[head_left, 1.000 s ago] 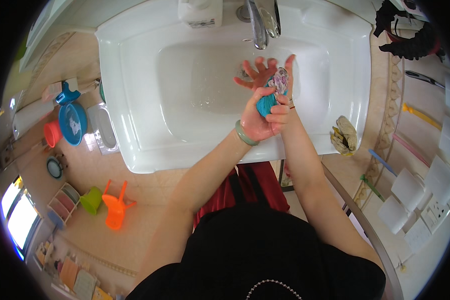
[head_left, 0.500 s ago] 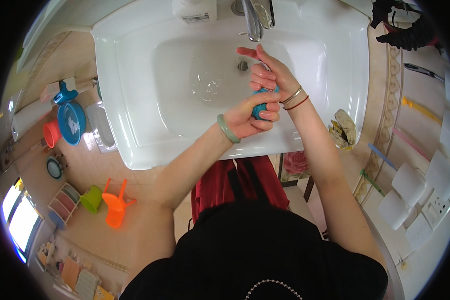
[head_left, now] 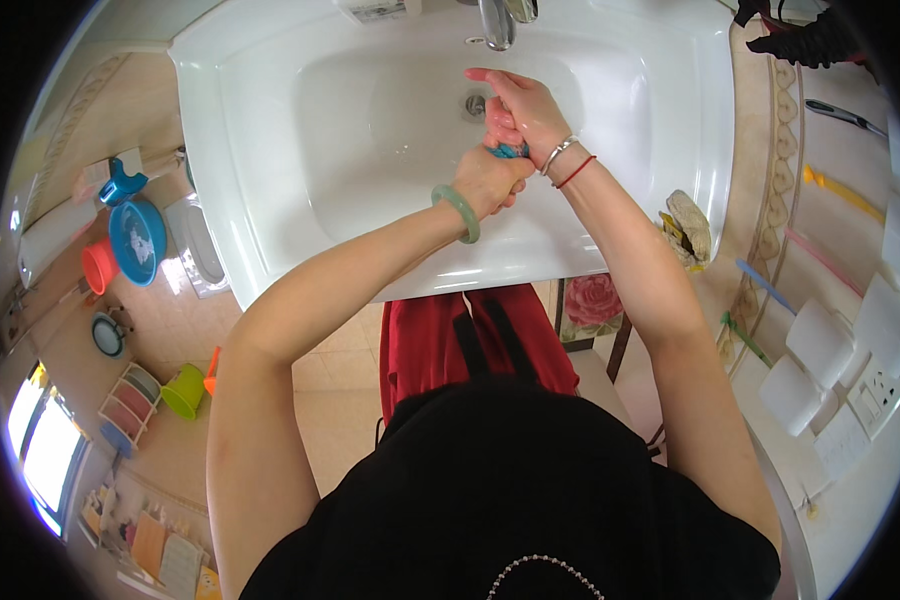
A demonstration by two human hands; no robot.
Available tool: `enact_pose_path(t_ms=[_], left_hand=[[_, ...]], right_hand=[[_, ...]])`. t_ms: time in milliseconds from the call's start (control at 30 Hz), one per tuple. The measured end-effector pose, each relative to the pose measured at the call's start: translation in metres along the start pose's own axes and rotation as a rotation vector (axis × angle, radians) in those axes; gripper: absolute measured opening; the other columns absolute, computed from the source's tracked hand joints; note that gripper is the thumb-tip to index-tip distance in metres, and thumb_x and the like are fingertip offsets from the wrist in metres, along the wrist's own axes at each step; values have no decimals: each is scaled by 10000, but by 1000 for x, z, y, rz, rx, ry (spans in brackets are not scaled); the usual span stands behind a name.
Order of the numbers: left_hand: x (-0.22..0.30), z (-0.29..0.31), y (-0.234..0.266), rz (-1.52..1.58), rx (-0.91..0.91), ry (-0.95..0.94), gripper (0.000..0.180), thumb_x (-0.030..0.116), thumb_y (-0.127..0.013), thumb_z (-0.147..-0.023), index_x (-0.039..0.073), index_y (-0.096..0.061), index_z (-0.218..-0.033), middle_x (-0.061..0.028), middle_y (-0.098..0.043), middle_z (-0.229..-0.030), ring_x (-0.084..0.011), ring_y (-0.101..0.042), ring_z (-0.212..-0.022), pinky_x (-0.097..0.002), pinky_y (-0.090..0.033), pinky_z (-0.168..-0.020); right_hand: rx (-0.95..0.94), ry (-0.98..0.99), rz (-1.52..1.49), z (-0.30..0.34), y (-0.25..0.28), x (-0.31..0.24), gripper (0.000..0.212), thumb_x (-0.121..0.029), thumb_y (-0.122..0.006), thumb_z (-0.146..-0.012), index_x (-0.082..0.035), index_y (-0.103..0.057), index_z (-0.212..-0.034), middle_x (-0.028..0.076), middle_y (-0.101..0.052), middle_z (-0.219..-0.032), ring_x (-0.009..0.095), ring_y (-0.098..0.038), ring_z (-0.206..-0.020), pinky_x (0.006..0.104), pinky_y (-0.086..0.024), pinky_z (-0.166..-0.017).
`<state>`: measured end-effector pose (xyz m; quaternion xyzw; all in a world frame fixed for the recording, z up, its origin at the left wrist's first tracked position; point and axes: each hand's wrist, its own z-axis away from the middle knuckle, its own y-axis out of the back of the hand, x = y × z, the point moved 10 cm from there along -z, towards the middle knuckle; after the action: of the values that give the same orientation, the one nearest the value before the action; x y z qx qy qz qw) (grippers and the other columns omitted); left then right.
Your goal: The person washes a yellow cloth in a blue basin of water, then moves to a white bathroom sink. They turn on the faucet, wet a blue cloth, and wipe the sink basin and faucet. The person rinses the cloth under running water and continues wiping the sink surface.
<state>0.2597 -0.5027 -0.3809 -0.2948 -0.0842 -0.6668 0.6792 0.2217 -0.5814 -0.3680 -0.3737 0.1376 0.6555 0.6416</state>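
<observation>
My left hand [head_left: 487,182], below a pale green bangle, is closed round the lower part of a small crumpled blue cloth [head_left: 508,151]. My right hand [head_left: 530,115], with a silver bracelet and a red cord at its wrist, grips the upper part, its index finger stretched out to the left. Only a strip of the cloth shows between the two wet hands; the rest is hidden in them. Both hands are over the white sink [head_left: 340,200], just below the chrome tap [head_left: 497,28] and beside the drain [head_left: 473,105].
A beige cloth-like bundle [head_left: 688,225] lies on the sink's right rim. To the left are a blue basin [head_left: 137,243], a red bucket [head_left: 99,266] and a green bin [head_left: 183,391]. Several brushes and white holders [head_left: 820,335] line the right wall.
The blue cloth is now more covered, with both hands clenched closer together round it. My left elbow has swung outward and the left wrist has turned over. The view has shifted slightly.
</observation>
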Motion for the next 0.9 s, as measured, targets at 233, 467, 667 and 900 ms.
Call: enact_pose_path(t_ms=[233, 467, 667, 900], left_hand=[[-3, -22, 16, -203, 204, -144, 225, 232, -653, -757, 66, -506, -800, -27, -538, -618, -123, -482, -494, -289, -380, -458], [-6, -34, 27, -431, 396, -195, 348, 300, -667, -765, 28, -608, -974, -154, -673, -819, -299, -647, -772, -389, -498, -688], [-35, -62, 36, -506, 476, -232, 379, 302, -664, -768, 37, -604, -1032, -211, -668, -958, -393, -632, -926, -430, -498, -791], [-3, -45, 31, -801, 441, -416, 519, 359, -679, -770, 39, -536, -1152, -228, -650, -1013, -413, -621, -940, -447, -494, -776]], right_hand=[[222, 69, 69, -9, 19, 5, 325, -186, -396, -973, -9, -562, -1190, 13, -360, -507, 110, -282, -395, 287, -354, -431], [419, 118, 76, -16, 42, 20, 325, -163, -362, -972, 9, -551, -1173, 43, -408, -509, 129, -310, -377, 321, -375, -411], [651, 135, 153, -31, 70, 53, 327, -170, -346, -974, 12, -555, -1147, 73, -485, -553, 167, -400, -383, 325, -385, -385], [488, -74, -381, -48, 101, 100, 427, -341, -415, -976, -10, -513, -1228, 156, -611, -733, 250, -611, -588, 365, -492, -529]])
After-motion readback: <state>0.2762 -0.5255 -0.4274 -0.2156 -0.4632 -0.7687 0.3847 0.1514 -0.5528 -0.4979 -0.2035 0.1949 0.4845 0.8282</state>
